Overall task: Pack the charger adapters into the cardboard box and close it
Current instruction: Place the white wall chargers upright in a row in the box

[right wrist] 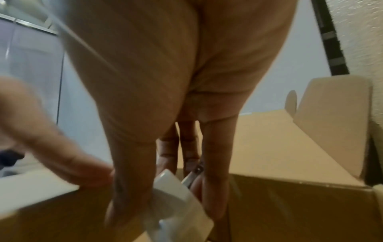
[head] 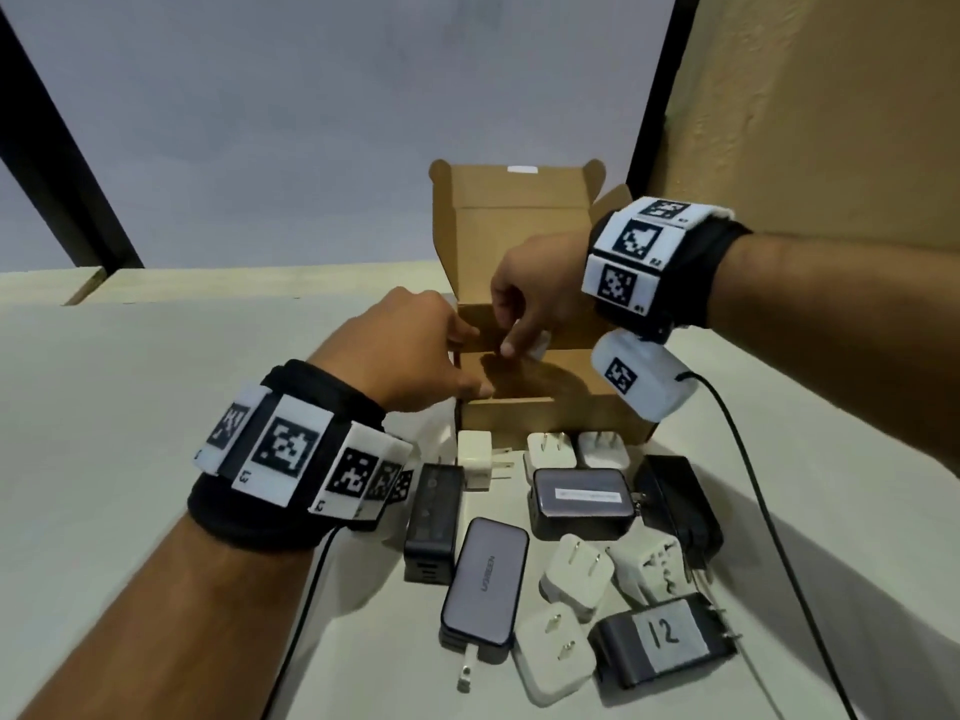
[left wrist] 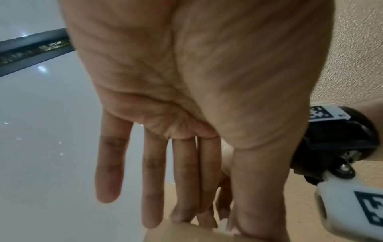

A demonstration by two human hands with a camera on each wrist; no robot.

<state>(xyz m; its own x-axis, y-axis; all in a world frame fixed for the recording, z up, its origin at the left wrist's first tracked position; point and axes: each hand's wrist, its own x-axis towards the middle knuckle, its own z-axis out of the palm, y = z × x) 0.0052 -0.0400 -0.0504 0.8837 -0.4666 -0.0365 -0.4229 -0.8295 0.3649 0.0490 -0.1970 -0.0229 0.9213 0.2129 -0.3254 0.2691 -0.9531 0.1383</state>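
- The right hand (head: 535, 288) comes in from the right of the head frame with its wrist bent downward over the open cardboard box (head: 524, 324) at frame centre.
- Its grip is closed on a white charger adapter (right wrist: 176, 201): in the right wrist view the thumb and fingers pinch the white block, metal prongs showing between the fingers, just above the box's inside.
- The left hand (head: 410, 356) reaches in from the lower left of the head frame, forearm slanting up toward the box's left wall.
- Its grip is released: the left wrist view shows the fingers (left wrist: 153, 180) held straight and slightly spread, with the tips touching the cardboard edge at the bottom of that frame.
- The box lid stands upright behind both hands, its side flaps splayed out.
- The remaining charger adapters (head: 566, 537), white, grey and black, lie in a cluster on the pale worktop (head: 156, 356) in the lower middle of the head frame, just in front of the box; one dark unit carries a label reading 12.
- Both wrists wear black bands with black-and-white marker tags.
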